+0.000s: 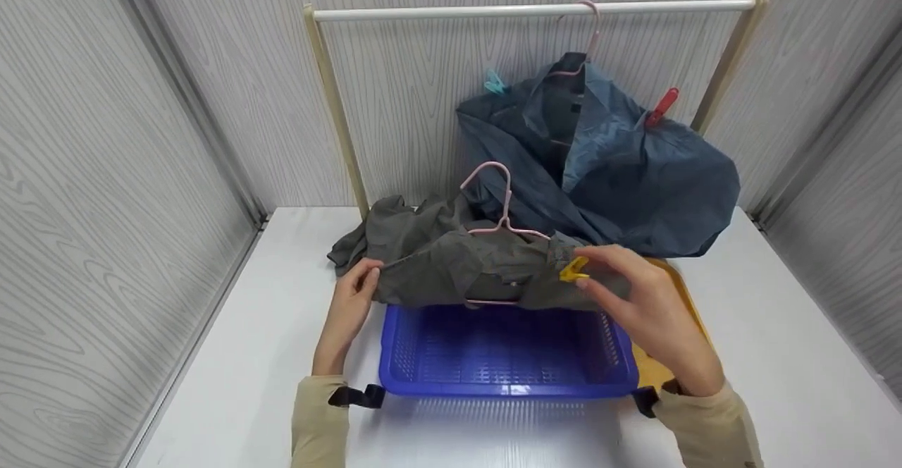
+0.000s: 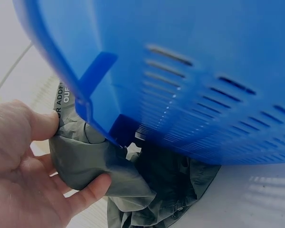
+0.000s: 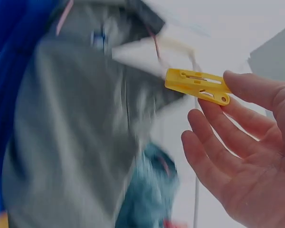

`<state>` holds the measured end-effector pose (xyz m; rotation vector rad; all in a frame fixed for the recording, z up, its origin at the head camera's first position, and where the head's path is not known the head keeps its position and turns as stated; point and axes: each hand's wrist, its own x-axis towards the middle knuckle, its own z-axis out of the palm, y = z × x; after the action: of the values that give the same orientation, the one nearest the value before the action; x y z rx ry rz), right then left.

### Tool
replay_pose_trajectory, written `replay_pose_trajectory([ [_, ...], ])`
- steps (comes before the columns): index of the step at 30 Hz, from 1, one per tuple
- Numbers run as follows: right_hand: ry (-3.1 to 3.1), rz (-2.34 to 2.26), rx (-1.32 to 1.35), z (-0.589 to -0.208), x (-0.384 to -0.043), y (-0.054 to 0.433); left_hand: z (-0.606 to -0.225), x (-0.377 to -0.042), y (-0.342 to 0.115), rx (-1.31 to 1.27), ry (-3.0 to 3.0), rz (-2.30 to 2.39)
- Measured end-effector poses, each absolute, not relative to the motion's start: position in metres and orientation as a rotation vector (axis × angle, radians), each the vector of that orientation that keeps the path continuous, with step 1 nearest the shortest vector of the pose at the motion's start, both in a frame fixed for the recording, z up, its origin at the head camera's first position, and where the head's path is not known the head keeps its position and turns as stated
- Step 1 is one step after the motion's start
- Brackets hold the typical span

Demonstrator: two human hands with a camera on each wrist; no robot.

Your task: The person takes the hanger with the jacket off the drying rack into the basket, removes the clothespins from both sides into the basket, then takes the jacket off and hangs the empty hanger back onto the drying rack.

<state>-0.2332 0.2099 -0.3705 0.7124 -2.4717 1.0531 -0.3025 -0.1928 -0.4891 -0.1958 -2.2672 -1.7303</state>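
Left hand (image 1: 354, 297) is pinching the dark grey garment (image 1: 416, 271), which sits on a pink hanger (image 1: 507, 204) across the blue basket (image 1: 507, 389)'s far edge. Right hand (image 1: 648, 306) has a yellow clip (image 1: 572, 271) pinched by the collar side; kinda blurry, can't tell if it's biting cloth.

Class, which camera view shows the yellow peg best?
The right wrist view: the yellow peg appears large, its slots visible. The head view shows it small, in the right hand by the grey shirt; the left wrist view doesn't show it.

Blue jacket (image 1: 620, 179) hung from white rail (image 1: 437, 13), red clip (image 1: 661, 107), teal clip (image 1: 495, 82) attached; yellow tray (image 1: 648, 368) on table (image 1: 789, 362).
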Motion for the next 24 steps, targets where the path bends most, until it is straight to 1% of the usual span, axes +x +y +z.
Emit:
replay_pose_trajectory([
  [8,-2.371,1.020,0.423,-0.378,-0.220,0.272,-0.488,-0.301,-0.191,-0.193,-2.262,-1.728],
  [12,-2.456,0.931,0.279,-0.389,-0.216,0.297,-0.472,-0.289,-0.185,-0.193,-2.281,-1.740],
  [15,-2.549,0.897,0.234,-0.393,-0.214,0.312,-0.458,-0.279,-0.181,-0.197,-2.309,-1.719],
  [24,-2.846,0.931,0.134,-0.400,-0.221,0.336,-0.449,-0.276,-0.181,-0.205,-2.349,-1.648],
])
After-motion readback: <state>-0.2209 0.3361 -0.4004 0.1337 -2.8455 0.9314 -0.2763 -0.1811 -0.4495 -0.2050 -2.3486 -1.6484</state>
